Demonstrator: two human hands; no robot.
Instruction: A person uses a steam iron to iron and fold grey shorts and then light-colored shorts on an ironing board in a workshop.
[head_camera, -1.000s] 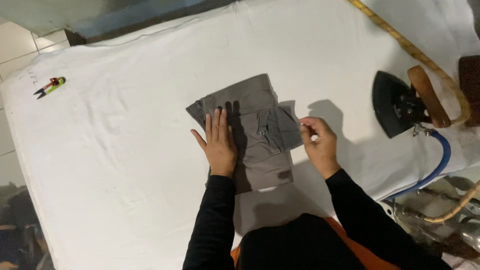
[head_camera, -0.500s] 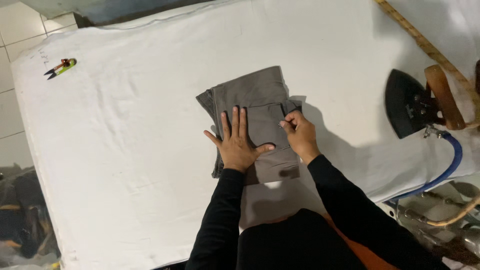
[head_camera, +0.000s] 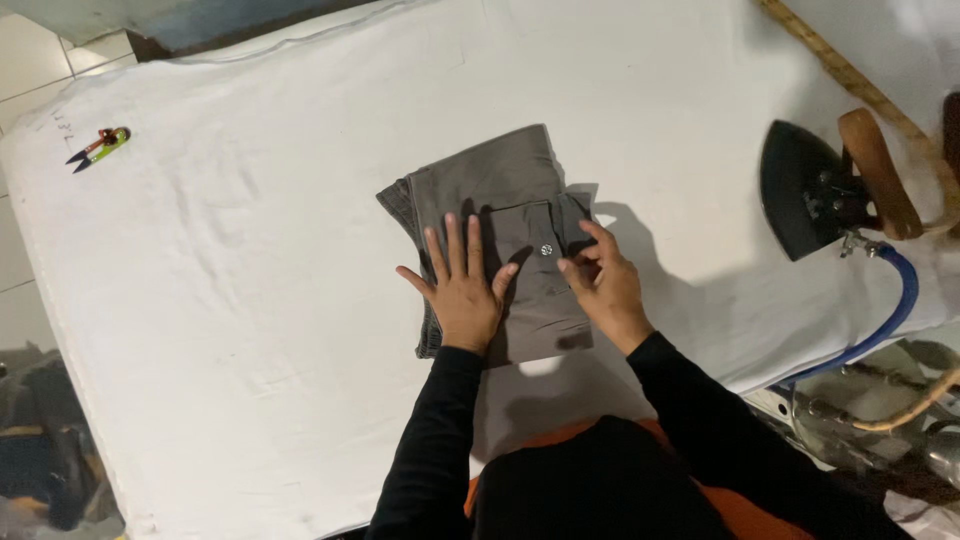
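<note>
Head view, looking down on a counter padded with white cloth.

A folded grey garment lies near the middle of the counter, slightly toward the person's side. It has a small round button on a flap or pocket panel; which of the two is hard to tell from this angle.

Left hand: flat on the garment's left half, palm down, fingers spread apart and pointing away from the body, thumb angled toward the button. No grip closed on anything; it presses the cloth.

Right hand: on the garment's right edge, fingers curled inward with the tips close together at the fabric just right of the button. It looks to be pinching the cloth edge, though the fingertips partly hide the contact.

Both arms are in black sleeves.

An iron with a dark soleplate and a brown wooden handle sits tilted on its side at the right end of the counter, well apart from the garment. A blue hose runs from it down off the counter edge, and a braided tan cord crosses the upper right corner.

Small thread snips with green and red handles lie at the far left corner, well apart from both hands.
</note>
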